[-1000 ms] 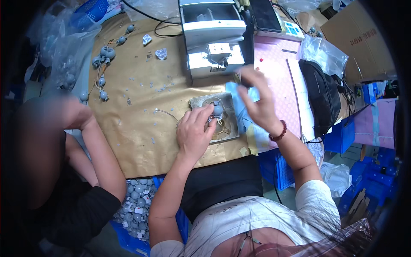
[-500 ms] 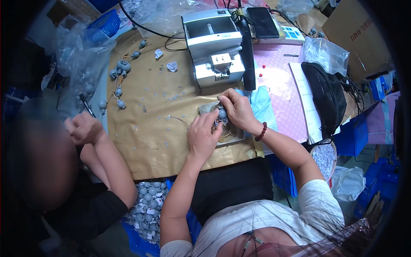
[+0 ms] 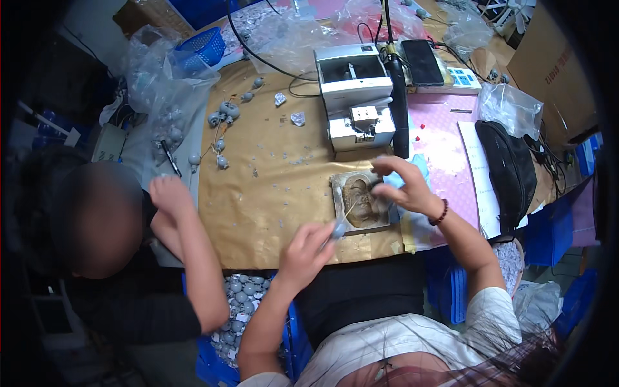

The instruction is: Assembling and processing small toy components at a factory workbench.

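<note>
My left hand point(image 3: 305, 255) pinches a small grey-blue ball-shaped piece point(image 3: 339, 229) near the table's front edge. A thin pale strand runs up from that piece; motion smears the detail. Beyond it lies a square metal block point(image 3: 336, 197) with a rounded, brownish hollow in its top. Over the block's far right corner is my right hand point(image 3: 407, 187), thumb and fingers spread apart. A small dark shape shows between them, too blurred to name. Light blue cloth point(image 3: 420, 166) lies behind that hand.
Behind the block stands a white-and-grey machine point(image 3: 358, 97) with a black upright part. Grey pieces point(image 3: 228, 111) on strands lie at the left. A co-worker's hand point(image 3: 169, 193) rests at the left edge. A black pouch point(image 3: 506, 171) lies right; a blue bin point(image 3: 242, 303) of grey balls stands below.
My left hand has drawn the grey-blue piece off the metal block toward me. My right hand has come away from it and spread its fingers. The whole view has shifted.
</note>
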The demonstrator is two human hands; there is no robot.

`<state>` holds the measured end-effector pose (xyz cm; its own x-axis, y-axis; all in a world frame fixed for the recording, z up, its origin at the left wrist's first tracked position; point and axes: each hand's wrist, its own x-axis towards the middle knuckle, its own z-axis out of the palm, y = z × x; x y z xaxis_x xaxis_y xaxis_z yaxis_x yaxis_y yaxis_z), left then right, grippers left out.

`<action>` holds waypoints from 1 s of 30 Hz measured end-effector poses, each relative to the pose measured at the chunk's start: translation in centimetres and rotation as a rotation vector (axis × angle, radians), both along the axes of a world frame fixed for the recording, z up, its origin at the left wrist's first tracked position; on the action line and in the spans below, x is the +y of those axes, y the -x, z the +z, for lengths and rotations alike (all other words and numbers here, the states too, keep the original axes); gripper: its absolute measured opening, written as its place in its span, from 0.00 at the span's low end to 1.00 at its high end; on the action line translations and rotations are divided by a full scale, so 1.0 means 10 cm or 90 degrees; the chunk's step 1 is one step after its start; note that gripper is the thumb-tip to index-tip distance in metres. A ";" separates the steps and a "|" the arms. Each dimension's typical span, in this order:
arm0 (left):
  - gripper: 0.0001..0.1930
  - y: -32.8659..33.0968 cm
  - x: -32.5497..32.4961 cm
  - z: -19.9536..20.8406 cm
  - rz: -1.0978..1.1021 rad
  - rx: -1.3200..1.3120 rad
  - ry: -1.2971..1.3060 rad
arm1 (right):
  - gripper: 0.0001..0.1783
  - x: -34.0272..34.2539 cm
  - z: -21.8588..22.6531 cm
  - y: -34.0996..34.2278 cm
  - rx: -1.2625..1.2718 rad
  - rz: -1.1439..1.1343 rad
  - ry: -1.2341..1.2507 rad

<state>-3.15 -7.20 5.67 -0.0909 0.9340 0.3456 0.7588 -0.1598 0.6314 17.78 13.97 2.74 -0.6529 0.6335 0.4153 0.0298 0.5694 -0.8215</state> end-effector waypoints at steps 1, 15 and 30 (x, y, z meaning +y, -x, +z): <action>0.23 0.06 -0.24 0.13 0.006 0.026 0.055 | 0.15 0.07 0.02 -0.19 -0.015 -0.012 -0.053; 0.18 0.85 -1.17 0.50 0.152 0.148 0.536 | 0.12 0.99 -0.47 -0.85 -0.303 -0.252 -0.242; 0.08 1.01 2.21 -0.79 0.199 0.175 -0.008 | 0.05 1.13 -0.69 -1.09 -0.106 -0.257 0.148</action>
<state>-13.22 14.86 -2.23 -0.2720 0.8716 0.4079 0.9119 0.0981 0.3984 28.66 25.31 -4.14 -0.3822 0.9128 0.1440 0.3519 0.2878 -0.8907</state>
